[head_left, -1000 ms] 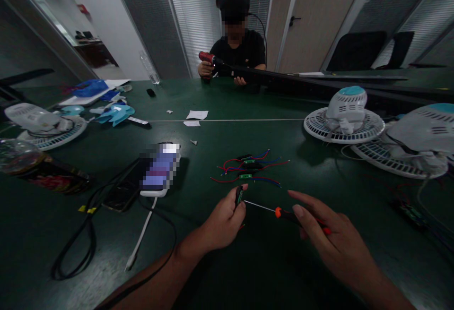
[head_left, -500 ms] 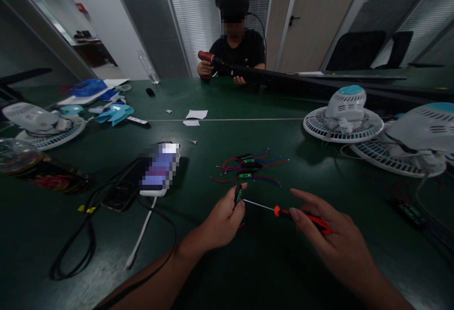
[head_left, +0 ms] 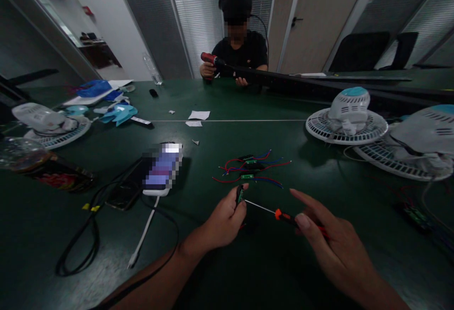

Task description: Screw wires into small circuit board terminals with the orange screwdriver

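Note:
My left hand (head_left: 227, 218) is closed around a small green circuit board (head_left: 240, 193), pinched upright between thumb and fingers. A bit of red wire shows below that hand. My right hand (head_left: 331, 241) grips the red and black handle of a screwdriver (head_left: 283, 216), thumb on top and index finger stretched forward. The screwdriver's thin shaft points left, its tip at the edge of the board. Just beyond my left hand lie several similar boards (head_left: 247, 176) with red and blue wires on the green table (head_left: 198, 163).
A phone (head_left: 162, 168) on a white cable, a dark phone (head_left: 125, 192) and a drink bottle (head_left: 53, 170) lie left. Fan parts (head_left: 347, 116) stand right, near another wired board (head_left: 414, 215). Across the table, a person (head_left: 239, 47) holds a red drill (head_left: 209, 58) against a long black bar (head_left: 301, 81).
The whole view has shifted slightly, so things sit a little further right. My right thumb has slid along the screwdriver handle and the fingers have closed more over it. The tip stays at the board.

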The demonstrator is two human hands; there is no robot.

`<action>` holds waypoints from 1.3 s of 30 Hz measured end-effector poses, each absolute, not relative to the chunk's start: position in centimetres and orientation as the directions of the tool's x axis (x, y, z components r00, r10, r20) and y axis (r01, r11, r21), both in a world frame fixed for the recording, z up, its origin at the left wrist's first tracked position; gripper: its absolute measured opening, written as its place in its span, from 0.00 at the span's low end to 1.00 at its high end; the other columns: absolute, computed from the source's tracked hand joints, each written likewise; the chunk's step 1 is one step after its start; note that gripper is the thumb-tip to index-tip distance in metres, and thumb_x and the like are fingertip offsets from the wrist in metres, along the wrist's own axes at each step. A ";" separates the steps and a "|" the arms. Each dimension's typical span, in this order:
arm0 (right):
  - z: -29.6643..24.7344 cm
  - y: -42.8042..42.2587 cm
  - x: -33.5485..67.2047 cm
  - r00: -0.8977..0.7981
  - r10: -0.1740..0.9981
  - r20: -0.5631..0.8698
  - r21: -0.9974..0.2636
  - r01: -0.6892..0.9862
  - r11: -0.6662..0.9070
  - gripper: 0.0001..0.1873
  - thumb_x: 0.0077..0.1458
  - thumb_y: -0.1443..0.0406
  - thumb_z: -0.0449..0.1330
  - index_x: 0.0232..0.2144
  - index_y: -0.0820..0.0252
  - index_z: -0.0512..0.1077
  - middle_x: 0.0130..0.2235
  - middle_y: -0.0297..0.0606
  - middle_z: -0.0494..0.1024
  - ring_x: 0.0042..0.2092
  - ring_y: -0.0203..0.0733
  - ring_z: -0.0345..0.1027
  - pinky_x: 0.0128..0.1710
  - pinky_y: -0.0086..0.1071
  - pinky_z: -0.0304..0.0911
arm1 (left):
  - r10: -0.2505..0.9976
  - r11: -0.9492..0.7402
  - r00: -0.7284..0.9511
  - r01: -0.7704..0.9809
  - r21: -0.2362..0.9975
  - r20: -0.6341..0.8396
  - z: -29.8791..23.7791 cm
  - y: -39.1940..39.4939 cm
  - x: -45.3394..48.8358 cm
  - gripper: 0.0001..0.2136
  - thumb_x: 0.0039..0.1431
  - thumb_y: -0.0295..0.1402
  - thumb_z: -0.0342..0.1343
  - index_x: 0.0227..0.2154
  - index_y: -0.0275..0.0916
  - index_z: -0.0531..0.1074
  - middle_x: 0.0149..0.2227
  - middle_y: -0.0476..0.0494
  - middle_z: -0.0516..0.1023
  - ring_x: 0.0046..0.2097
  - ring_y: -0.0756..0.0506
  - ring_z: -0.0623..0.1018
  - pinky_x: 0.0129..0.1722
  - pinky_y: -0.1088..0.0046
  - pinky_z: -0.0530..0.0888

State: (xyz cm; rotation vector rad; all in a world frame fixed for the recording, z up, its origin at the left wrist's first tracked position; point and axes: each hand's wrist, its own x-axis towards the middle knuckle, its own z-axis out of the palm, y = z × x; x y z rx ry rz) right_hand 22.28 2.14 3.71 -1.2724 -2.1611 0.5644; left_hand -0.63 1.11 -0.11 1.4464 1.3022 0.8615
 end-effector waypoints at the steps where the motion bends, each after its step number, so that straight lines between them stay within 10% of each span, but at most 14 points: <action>1: 3.7 2.1 22.3 -0.383 0.894 0.233 -0.614 0.655 0.441 0.23 0.65 0.58 0.46 0.56 0.62 0.67 0.20 0.30 0.76 0.17 0.35 0.69 0.16 0.26 0.62 | 0.979 0.041 0.179 0.288 0.957 -0.096 0.0 1.1 -0.6 0.23 0.65 0.36 0.42 0.60 0.32 0.56 0.26 0.52 0.64 0.31 0.48 0.68 0.39 0.69 0.69; 30: 3.1 2.9 22.4 -0.370 0.894 0.254 -0.604 0.661 0.445 0.21 0.61 0.57 0.51 0.51 0.64 0.67 0.28 0.38 0.83 0.26 0.40 0.77 0.22 0.29 0.69 | 0.982 0.034 0.171 0.276 0.961 -0.084 -0.3 1.2 -0.8 0.24 0.64 0.35 0.43 0.61 0.33 0.57 0.25 0.53 0.62 0.28 0.49 0.66 0.35 0.70 0.69; 39: 2.9 2.7 22.3 -0.335 0.939 0.080 -0.658 0.689 0.302 0.27 0.65 0.53 0.45 0.57 0.64 0.66 0.15 0.29 0.73 0.16 0.37 0.69 0.14 0.27 0.61 | 0.977 0.077 0.171 0.280 0.957 -0.129 0.1 1.2 -0.8 0.23 0.64 0.34 0.43 0.61 0.32 0.56 0.25 0.53 0.62 0.27 0.50 0.65 0.30 0.72 0.66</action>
